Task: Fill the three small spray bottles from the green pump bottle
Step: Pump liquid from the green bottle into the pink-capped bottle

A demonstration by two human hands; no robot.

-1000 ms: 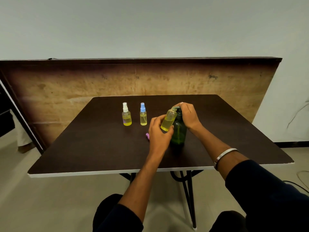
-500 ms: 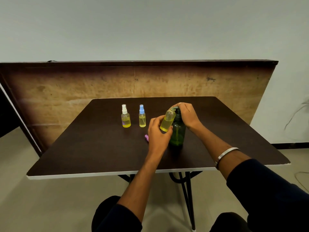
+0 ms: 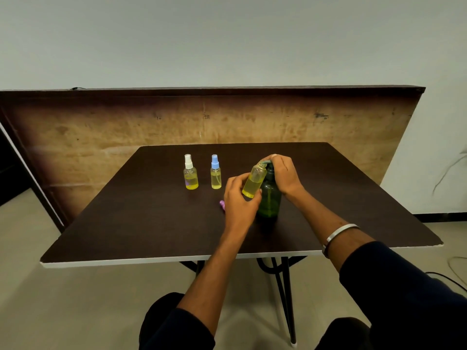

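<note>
The green pump bottle (image 3: 269,198) stands upright near the middle of the dark table (image 3: 151,223). My right hand (image 3: 284,174) is curled over its pump head, hiding it. My left hand (image 3: 238,202) holds an uncapped small bottle (image 3: 254,181) tilted with its mouth under the pump spout; yellow liquid fills roughly its lower half. Two capped spray bottles stand to the left: one with a white cap (image 3: 190,173), one with a blue cap (image 3: 215,172), both holding yellow liquid. A pink cap (image 3: 222,204) lies on the table, mostly hidden behind my left hand.
A wooden board (image 3: 101,127) leans upright behind the table against the wall. The table's white front edge (image 3: 151,260) is close to my knees. Black table legs (image 3: 285,294) stand below. A silver bangle (image 3: 338,232) is on my right wrist.
The hands and bottles keep the same pose at the pump. The view has shifted slightly; the liquid level in the held bottle looks about the same.
</note>
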